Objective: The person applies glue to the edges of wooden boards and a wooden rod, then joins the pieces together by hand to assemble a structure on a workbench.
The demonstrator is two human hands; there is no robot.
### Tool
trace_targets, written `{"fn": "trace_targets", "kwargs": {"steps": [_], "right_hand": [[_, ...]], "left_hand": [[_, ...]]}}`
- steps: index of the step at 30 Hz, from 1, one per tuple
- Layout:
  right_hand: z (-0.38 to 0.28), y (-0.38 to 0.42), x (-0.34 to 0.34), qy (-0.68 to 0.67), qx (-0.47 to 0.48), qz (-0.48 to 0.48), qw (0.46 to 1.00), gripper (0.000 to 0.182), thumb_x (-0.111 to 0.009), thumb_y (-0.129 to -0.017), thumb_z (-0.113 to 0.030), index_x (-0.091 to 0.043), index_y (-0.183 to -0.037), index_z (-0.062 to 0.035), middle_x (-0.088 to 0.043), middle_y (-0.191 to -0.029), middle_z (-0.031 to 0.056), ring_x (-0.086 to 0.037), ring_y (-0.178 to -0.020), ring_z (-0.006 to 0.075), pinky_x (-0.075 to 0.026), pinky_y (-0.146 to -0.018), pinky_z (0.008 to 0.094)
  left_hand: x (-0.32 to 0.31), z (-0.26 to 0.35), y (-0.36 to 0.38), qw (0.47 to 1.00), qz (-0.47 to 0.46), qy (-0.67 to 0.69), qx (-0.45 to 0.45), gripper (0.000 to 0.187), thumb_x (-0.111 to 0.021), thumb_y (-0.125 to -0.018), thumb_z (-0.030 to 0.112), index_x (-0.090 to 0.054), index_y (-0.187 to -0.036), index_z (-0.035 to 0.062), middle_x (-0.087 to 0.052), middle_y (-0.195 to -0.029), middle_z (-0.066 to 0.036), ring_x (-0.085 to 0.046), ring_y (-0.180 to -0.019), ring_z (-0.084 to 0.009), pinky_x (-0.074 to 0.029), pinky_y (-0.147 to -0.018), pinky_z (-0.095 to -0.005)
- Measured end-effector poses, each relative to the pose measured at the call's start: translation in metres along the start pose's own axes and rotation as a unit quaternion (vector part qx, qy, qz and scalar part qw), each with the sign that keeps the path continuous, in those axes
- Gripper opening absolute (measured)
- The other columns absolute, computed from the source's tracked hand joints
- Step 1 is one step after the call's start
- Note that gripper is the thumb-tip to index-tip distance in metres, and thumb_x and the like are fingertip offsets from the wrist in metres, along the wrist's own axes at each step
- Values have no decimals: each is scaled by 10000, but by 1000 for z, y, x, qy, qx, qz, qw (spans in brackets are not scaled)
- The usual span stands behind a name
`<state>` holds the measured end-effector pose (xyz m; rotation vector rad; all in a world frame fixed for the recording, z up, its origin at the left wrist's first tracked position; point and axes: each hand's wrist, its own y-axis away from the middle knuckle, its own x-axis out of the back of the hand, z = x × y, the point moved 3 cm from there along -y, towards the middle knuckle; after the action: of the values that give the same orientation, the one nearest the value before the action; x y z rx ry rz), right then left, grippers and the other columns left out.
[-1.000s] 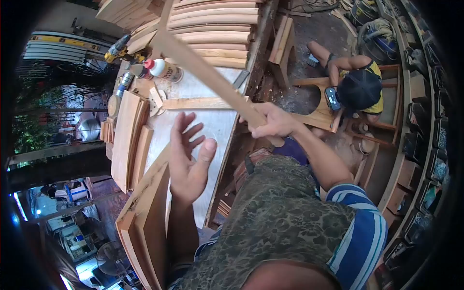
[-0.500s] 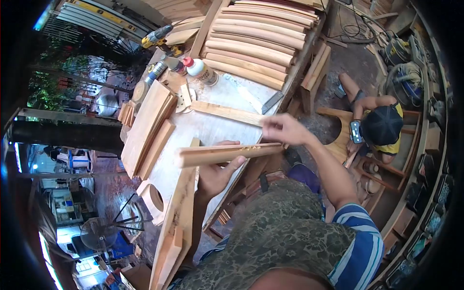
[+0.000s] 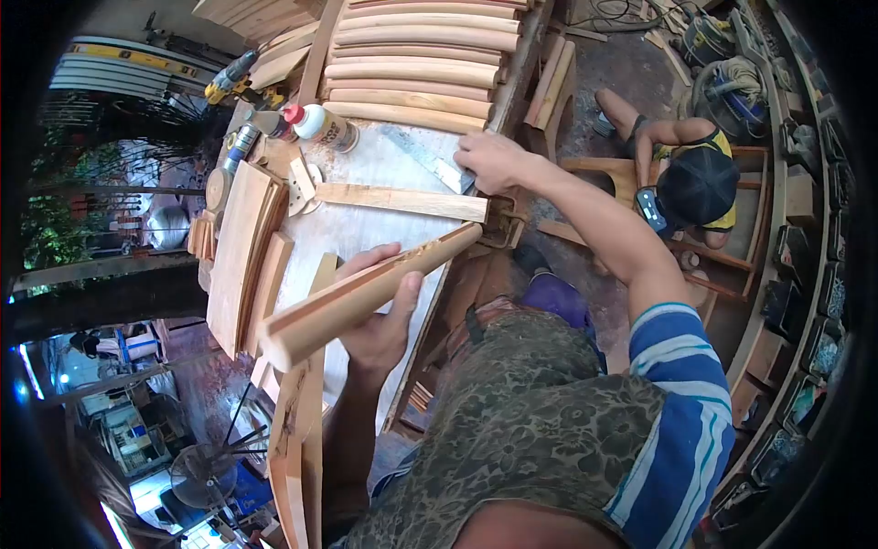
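My left hand [image 3: 382, 325] is wrapped around a rounded wooden rail [image 3: 366, 295] with a groove along its upper face, tilted above the bench. Wood shavings cling in the groove near its far end. At the bench's right edge, my right hand [image 3: 494, 163] grips the dark handle end of a try square [image 3: 422, 156], its metal blade lying across the white bench top. The fingers partly hide the handle. Between the square and the rail lies a flat wooden strip [image 3: 402, 201].
Curved wooden slats [image 3: 412, 69] are stacked at the back. A glue bottle [image 3: 320, 128], a cordless drill [image 3: 236, 80] and stacked boards [image 3: 245, 261] lie leftward. Another person [image 3: 700, 183] sits low at right with a phone. Long boards [image 3: 297, 439] stand beside my left arm.
My right hand has left the rail's end, reached away from me and closed on the try square. The rail's near end has swung left and toward me; the camera view has shifted.
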<state>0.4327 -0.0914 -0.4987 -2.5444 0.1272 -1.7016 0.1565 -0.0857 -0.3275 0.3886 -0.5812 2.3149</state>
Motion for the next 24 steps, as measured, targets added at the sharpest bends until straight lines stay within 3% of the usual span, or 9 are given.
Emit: {"fn": "trace_targets", "kwargs": {"steps": [3, 4, 5, 7, 8, 11, 15, 19, 24], "right_hand": [[12, 8, 19, -141, 7, 49, 989, 236, -594, -741, -65, -666, -960, -13, -667, -982, 184, -617, -1020, 381, -502, -851, 456], [15, 13, 25, -207, -2, 90, 974, 219, -590, -727, -28, -592, -945, -10, -612, -910, 108, -592, -886, 288, -481, -787, 393], [14, 22, 26, -209, -6, 92, 974, 219, -590, -727, -28, -592, -945, -10, -612, -910, 108, -592, -886, 288, -481, -787, 393], [2, 40, 48, -431, -68, 144, 888, 217, -603, -749, -48, -584, -962, -11, -566, -881, 33, -547, -822, 172, -451, -738, 311], [-8, 54, 55, -470, -38, 204, 858, 213, -622, -836, -90, -562, -1030, -26, -520, -861, -12, -480, -793, 85, -414, -704, 261], [-56, 100, 83, -522, -112, 287, 795, 342, -586, -963, -168, -516, -1256, -6, -523, -833, -6, -472, -709, 78, -409, -625, 258], [-104, 156, 69, -650, -142, 306, 681, 500, -587, -1013, -196, -477, -1454, 12, -517, -761, -13, -464, -642, 59, -398, -586, 230], [-125, 186, 50, -706, -198, 340, 588, 353, -573, -1023, -177, -577, -1286, 60, -545, -740, 13, -496, -608, 83, -421, -568, 245], [-139, 210, 67, -707, -219, 324, 590, 289, -608, -983, -120, -632, -1205, 63, -602, -749, 30, -568, -640, 100, -468, -594, 266]], "left_hand": [[2, 11, -2, 991, -20, -52, -121, 444, -712, -910, 2, -488, -1293, -18, -628, -1224, -214, -686, -935, -225, -614, -726, -313], [2, 14, 0, 995, 4, 4, -95, 453, -712, -914, 8, -473, -1298, -12, -616, -1242, -223, -680, -936, -238, -608, -728, -318], [0, 20, -1, 995, -1, 5, -95, 453, -712, -914, 8, -473, -1298, -12, -616, -1242, -223, -680, -936, -238, -608, -728, -318], [1, 31, -8, 990, 57, 34, -121, 456, -719, -913, 8, -472, -1295, -13, -607, -1255, -232, -684, -915, -254, -607, -730, -327], [-1, 32, -10, 990, 63, 49, -119, 467, -732, -913, 22, -475, -1302, -7, -602, -1275, -222, -670, -1007, -260, -592, -807, -334], [-4, 36, -26, 979, 33, -96, -174, 472, -759, -899, 33, -499, -1291, 7, -599, -1296, -207, -631, -1124, -263, -560, -906, -354], [-19, 4, -36, 973, 10, -104, -205, 463, -819, -844, 45, -563, -1230, 23, -603, -1288, -216, -615, -1172, -299, -525, -972, -387], [-31, -8, -36, 970, 17, -124, -207, 437, -845, -819, 61, -610, -1186, 21, -650, -1215, -217, -663, -1107, -316, -549, -929, -399], [-28, -36, -36, 970, -4, -129, -207, 431, -809, -839, 7, -625, -1230, -3, -678, -1203, -197, -686, -1095, -290, -551, -935, -358]]}}
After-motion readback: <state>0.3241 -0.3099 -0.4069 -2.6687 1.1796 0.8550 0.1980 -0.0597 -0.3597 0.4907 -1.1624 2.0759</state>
